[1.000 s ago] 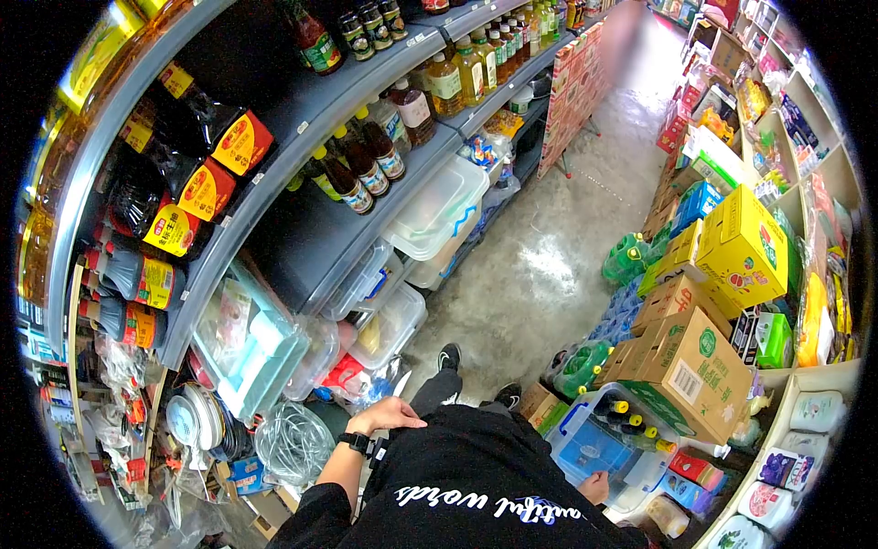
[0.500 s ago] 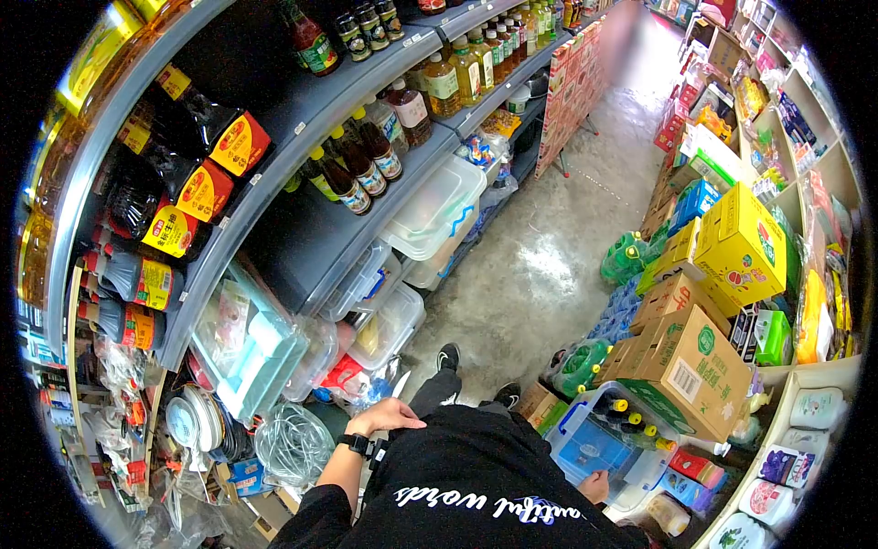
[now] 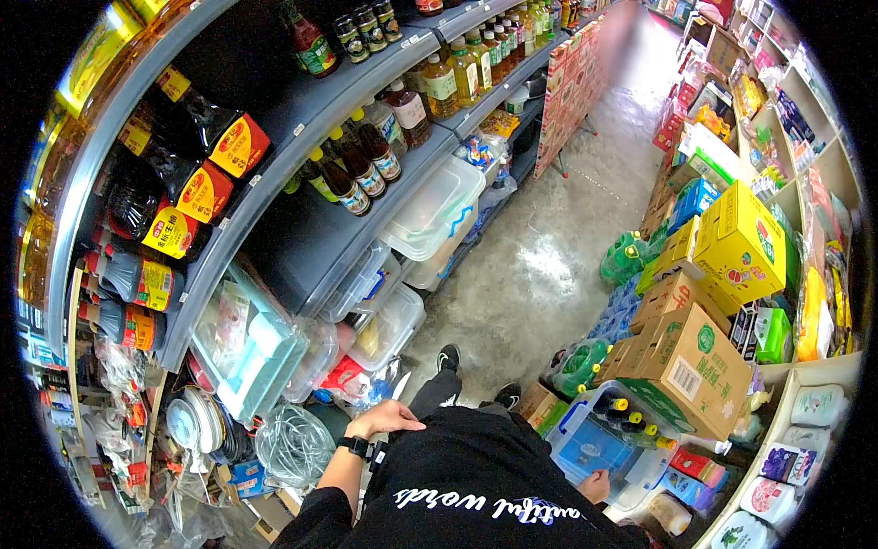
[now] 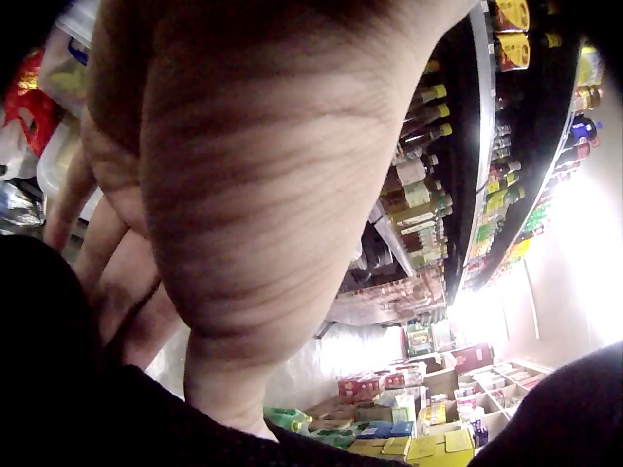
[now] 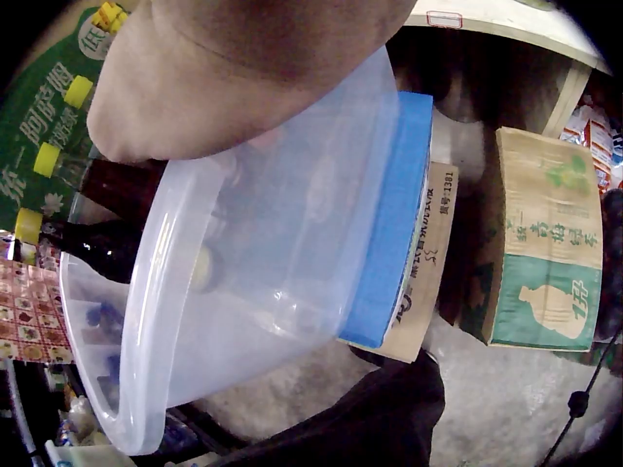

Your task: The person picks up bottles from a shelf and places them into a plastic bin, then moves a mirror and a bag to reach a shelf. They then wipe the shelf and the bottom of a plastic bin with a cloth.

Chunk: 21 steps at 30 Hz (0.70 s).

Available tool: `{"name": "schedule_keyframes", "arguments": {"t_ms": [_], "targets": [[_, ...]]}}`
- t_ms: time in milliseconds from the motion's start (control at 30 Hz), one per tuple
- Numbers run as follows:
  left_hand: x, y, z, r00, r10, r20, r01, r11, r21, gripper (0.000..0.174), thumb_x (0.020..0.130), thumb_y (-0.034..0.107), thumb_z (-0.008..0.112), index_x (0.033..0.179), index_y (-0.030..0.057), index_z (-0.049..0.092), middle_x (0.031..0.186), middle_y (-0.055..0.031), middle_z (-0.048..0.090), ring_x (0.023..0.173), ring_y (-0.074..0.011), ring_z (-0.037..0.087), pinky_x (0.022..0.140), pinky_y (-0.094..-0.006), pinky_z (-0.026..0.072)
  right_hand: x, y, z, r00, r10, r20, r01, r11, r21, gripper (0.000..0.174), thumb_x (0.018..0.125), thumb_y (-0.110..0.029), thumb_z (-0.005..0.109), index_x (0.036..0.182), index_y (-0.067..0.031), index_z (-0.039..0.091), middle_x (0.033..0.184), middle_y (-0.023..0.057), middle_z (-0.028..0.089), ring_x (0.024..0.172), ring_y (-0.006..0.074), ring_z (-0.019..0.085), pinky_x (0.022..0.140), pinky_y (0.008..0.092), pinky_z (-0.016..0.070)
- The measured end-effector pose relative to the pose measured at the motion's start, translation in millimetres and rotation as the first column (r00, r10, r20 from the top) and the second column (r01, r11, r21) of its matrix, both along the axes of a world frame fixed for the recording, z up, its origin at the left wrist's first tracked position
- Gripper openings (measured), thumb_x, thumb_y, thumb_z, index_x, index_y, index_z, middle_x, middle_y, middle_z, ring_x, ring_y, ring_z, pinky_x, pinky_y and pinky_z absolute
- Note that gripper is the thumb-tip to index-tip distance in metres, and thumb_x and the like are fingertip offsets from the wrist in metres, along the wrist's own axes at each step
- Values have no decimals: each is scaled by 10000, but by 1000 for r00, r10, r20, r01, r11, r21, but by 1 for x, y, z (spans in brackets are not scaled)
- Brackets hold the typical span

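Observation:
My left hand (image 3: 389,418), with a black watch (image 3: 355,444) on its wrist, lies against the front of a black shirt (image 3: 476,471). In the left wrist view the thumb (image 4: 229,384) reaches down to dark cloth, with the fingers beyond it. My right hand (image 3: 596,487) hangs low at the other side, loosely curled, with no object showing in it. Close to it stands a clear plastic storage box (image 5: 175,292), overlapped by the hand in the right wrist view. Dark bottles (image 5: 97,248) with yellow caps stand by the box rim.
Shelves (image 3: 274,165) of sauce bottles (image 3: 178,229) curve along the left, above clear plastic bins (image 3: 389,329). Coiled clear tubing (image 3: 294,446) lies below. Cartons (image 3: 690,375) and green bottles (image 3: 581,366) line the right. A concrete aisle (image 3: 521,265) runs between, with a red patterned board (image 3: 572,96) farther along.

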<state>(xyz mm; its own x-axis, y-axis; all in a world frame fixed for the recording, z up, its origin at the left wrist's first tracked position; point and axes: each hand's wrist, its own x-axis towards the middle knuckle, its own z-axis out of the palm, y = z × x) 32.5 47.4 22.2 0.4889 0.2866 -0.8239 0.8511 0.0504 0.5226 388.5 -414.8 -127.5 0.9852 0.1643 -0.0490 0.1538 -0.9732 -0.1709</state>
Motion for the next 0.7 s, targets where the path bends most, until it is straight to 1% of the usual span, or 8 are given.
{"name": "schedule_keyframes", "arguments": {"t_ms": [167, 267, 367, 567, 633, 700], "targets": [[0, -1, 1, 1000, 10, -6, -10, 1000, 0, 544, 788, 523, 791, 1053, 48, 766, 967, -120, 754, 893, -219, 692, 825, -333, 526, -1, -2, -2, 999, 39, 33, -40, 999, 33, 176, 837, -183, 494, 882, -89, 635, 738, 187, 644, 704, 426, 611, 640, 551, 440], [-1, -1, -1, 1000, 13, -5, -13, 1000, 5, 539, 787, 524, 792, 1048, 52, 769, 957, -115, 754, 879, -215, 690, 817, -332, 526, 1, -7, -9, 998, 38, 44, -39, 999, 20, 175, 838, -184, 492, 882, -85, 629, 745, 185, 649, 708, 427, 615, 642, 553, 441], [-2, 0, -3, 1000, 11, -2, -11, 1000, 2, 539, 782, 530, 795, 1041, 58, 772, 931, -101, 752, 851, -206, 683, 797, -328, 524, 1, -6, -8, 1000, 15, 14, -15, 1000, 0, 173, 839, -187, 493, 884, -89, 629, 748, 182, 653, 711, 427, 618, 639, 553, 440], [-5, 0, -9, 1000, 12, 11, -12, 1000, 0, 554, 770, 542, 803, 1038, 58, 774, 889, -83, 746, 816, -187, 669, 769, -317, 519, 0, -5, -5, 1000, 12, 2, -12, 1000, 13, 163, 844, -185, 499, 868, -91, 630, 763, 184, 662, 720, 426, 621, 636, 556, 442], [-4, 0, -6, 1000, 16, 17, -16, 1000, 1, 557, 770, 541, 803, 1039, 55, 773, 891, -85, 746, 821, -188, 672, 771, -317, 520, 0, -4, -3, 1000, 25, 10, -25, 999, 24, 159, 841, -175, 504, 868, -88, 635, 762, 190, 663, 718, 428, 623, 636, 555, 444], [1, 0, 3, 1000, 19, -14, -19, 1000, -3, 557, 772, 540, 803, 1039, 52, 772, 895, -86, 747, 826, -188, 674, 774, -316, 521, 0, -5, -5, 999, 31, 23, -32, 999, 26, 156, 836, -167, 510, 871, -86, 639, 758, 195, 663, 716, 429, 624, 636, 554, 446]]}}
